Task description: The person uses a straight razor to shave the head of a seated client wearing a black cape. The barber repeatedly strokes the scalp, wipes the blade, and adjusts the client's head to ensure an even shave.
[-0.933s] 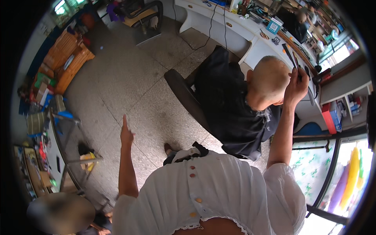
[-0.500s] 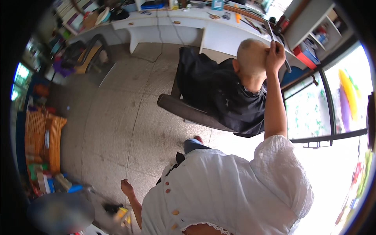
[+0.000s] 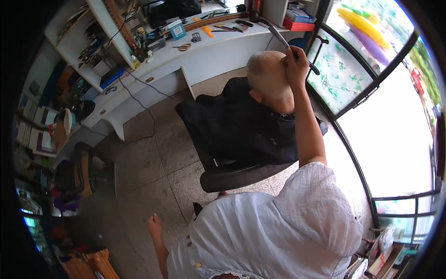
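Note:
My right hand [image 3: 296,65] is closed round a straight razor [image 3: 278,35] beside the head [image 3: 267,76] of a seated person. The blade points up and away, and the dark end of the razor's handle shows on the other side of my fist. The head is mostly bare, with a darker patch of short hair at the top. Whether the blade touches the scalp cannot be told. A black cape [image 3: 237,123] drapes the person and the dark chair [image 3: 232,179]. Low at my left side hangs my left hand [image 3: 154,224], its fingers curled, with nothing visible in them.
Ahead runs a white counter [image 3: 186,60] with a striped oval brush, an orange comb and other tools. A red box [image 3: 298,24] stands at its right end. Glass doors [image 3: 332,69] border the right side. Another chair [image 3: 86,169] stands at left; a cord [image 3: 151,111] trails to the floor.
My view has turned to the right, so the counter and doors appear rotated. The right hand still holds the razor by the head; the left hand still hangs at my side.

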Motion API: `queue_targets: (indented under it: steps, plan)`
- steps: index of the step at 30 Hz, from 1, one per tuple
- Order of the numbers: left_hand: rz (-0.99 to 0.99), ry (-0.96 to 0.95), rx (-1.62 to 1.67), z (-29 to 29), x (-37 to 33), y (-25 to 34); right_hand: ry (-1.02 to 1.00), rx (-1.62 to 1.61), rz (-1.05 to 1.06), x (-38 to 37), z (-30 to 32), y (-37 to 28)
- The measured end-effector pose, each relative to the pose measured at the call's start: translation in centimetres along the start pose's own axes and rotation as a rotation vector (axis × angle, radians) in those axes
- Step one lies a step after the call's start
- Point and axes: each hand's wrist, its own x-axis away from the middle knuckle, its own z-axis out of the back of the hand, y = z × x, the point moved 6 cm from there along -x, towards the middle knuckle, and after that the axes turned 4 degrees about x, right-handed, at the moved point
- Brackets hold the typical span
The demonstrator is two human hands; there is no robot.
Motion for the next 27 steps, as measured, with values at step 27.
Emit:
queue_targets:
  steps: [27]
  plan:
    - [-1.199, -0.801, 0.395, -5.8, -25.3, 42.4, 0.854, 0.061, -0.542, 33.1, 8.0, -12.7]
